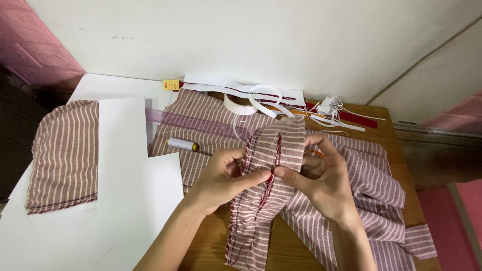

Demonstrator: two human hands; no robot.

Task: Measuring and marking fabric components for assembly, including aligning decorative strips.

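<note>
- Over the wooden table [396, 150], striped fabric piece [273, 165] lifted, red-stitched slit facing me.
- Left hand [221, 180] and right hand [321, 180] both pinched shut on it.
- Best keep the edges level, tension gentle, to avoid fraying.

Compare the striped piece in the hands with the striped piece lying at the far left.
The held striped piece is lifted and folded over the fingers; the left striped piece lies flat on the white surface. The held one shows a red-stitched slit; the left one shows none. Left hand and right hand pinch only the held one. Both are brown-and-white striped.
</note>
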